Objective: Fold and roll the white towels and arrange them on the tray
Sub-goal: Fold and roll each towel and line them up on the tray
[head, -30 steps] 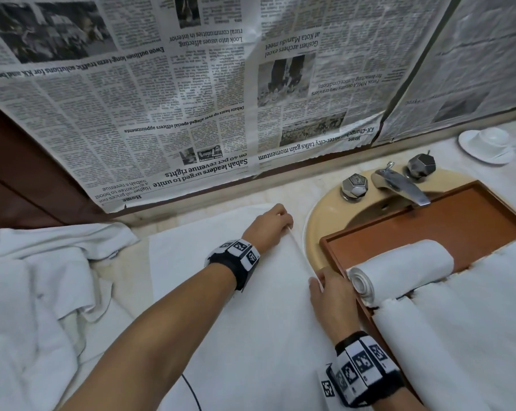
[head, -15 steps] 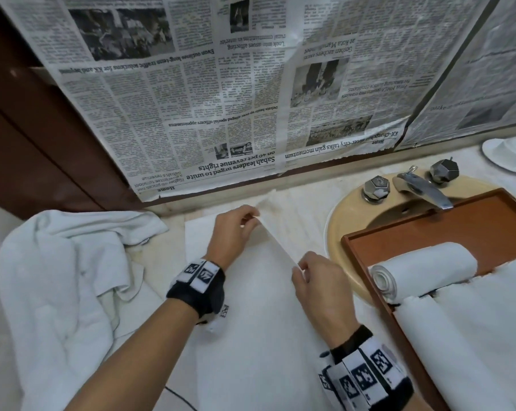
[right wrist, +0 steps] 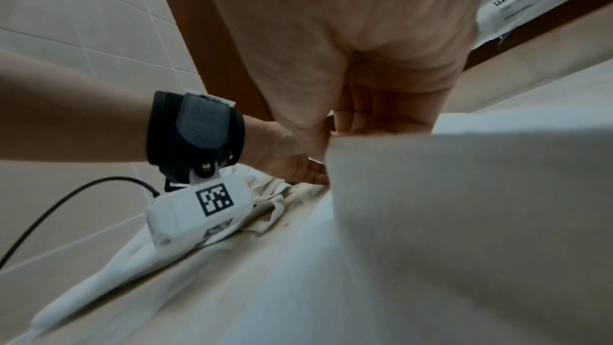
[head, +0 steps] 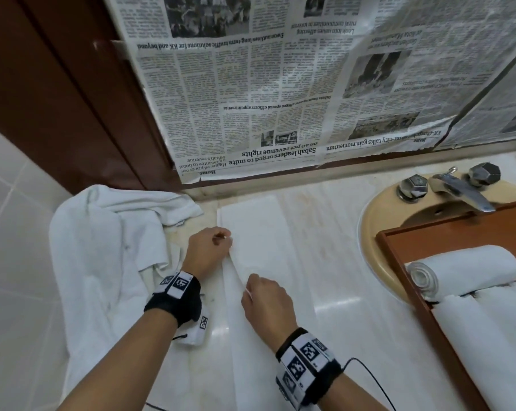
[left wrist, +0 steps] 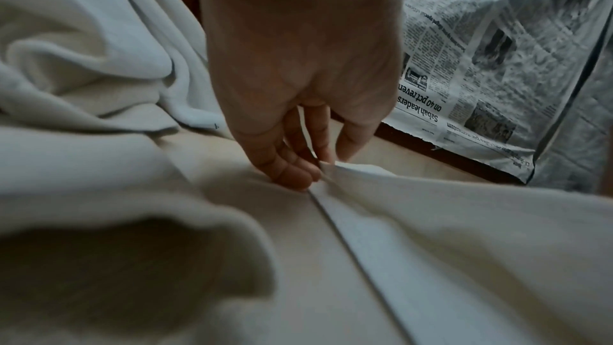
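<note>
Towel [head: 268,262] edge folded leftward; newspaper [head: 277,152] reads "Sabah leaders".

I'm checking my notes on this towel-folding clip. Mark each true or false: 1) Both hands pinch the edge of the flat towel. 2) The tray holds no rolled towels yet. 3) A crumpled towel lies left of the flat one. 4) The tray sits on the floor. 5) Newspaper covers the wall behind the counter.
1) True: the left hand and right hand pinch the edge of the flat towel.
2) False: a rolled towel already lies in the tray.
3) True: the crumpled towel lies there.
4) False: the tray rests over the sink.
5) True: newspaper hangs there.
</note>
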Tool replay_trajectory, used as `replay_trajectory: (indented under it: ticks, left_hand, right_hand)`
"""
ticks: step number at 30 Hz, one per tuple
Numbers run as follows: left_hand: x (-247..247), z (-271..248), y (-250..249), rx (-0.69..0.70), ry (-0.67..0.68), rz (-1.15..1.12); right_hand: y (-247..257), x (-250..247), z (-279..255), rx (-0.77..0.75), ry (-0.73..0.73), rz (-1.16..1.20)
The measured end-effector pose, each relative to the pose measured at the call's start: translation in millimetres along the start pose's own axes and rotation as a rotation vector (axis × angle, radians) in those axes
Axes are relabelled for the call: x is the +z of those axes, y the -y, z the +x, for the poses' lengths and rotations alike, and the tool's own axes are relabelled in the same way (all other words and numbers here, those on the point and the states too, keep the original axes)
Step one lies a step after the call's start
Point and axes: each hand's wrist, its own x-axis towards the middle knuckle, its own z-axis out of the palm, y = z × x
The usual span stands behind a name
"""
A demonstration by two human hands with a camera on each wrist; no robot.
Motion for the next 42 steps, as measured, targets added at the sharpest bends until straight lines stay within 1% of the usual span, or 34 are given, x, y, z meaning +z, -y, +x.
replay_trajectory:
  ticks: [3, 7, 16, 20, 24, 26, 28, 29, 30, 32, 33, 34, 35, 37, 39, 42]
  left_hand:
    - [0, -2, -1, -0.038, -0.036, -0.068]
    - [0, -8, -1, -0.080, -0.091, -0.120]
    - [-1, -4, -3, -0.132, -0.106, -0.060]
    - [-2, -4, -5, -0.146, -0.108, -0.039]
    - [-1, -1, -4, -0.143, -0.085, 0.016]
    - [1, 1, -3, -0.121, -0.057, 0.087]
    - [5, 1, 0, -0.063, -0.046, 0.194]
    - [8, 0, 2, -0.016, -0.053, 0.253]
    - [10, -2, 4, 0.040, -0.070, 0.301]
    - [15, -5, 6, 0.129, -0.087, 0.357]
    - [17, -7, 7, 0.142, -0.063, 0.397]
    - [19, -7, 8, 0.131, -0.017, 0.454]
    - [22, -7, 10, 0.105, 0.032, 0.519]
    - [25, -4, 12, 0.047, 0.088, 0.628]
    - [24, 4, 12, -0.005, 0.109, 0.677]
    - [23, 23, 11, -0.004, 0.176, 0.731]
  right_hand:
    - [3, -5, 3, -0.032, -0.056, 0.043]
    - [0, -3, 1, -0.048, -0.082, 0.070]
    - [-5, 13, -3, -0.095, -0.122, 0.142]
    - [-7, 15, -1, -0.119, -0.092, 0.124]
    - [-14, 22, 0, -0.091, 0.039, 0.077]
    - [-17, 22, -1, -0.104, 0.126, 0.086]
    - [-22, 17, 1, -0.132, 0.162, 0.154]
    - [-27, 13, 2, -0.143, 0.124, 0.181]
    - [-33, 9, 3, -0.165, 0.036, 0.173]
    - [-53, 3, 11, -0.197, -0.124, 0.064]
    - [-64, 0, 15, -0.187, -0.149, 0.000]
    - [-74, -2, 19, -0.159, -0.103, -0.069]
    - [-83, -4, 22, -0.134, -0.023, -0.144]
    - [-99, -2, 25, -0.118, 0.116, -0.265]
    - [-109, -2, 26, -0.125, 0.141, -0.318]
    - [-121, -11, 30, -0.065, 0.137, -0.365]
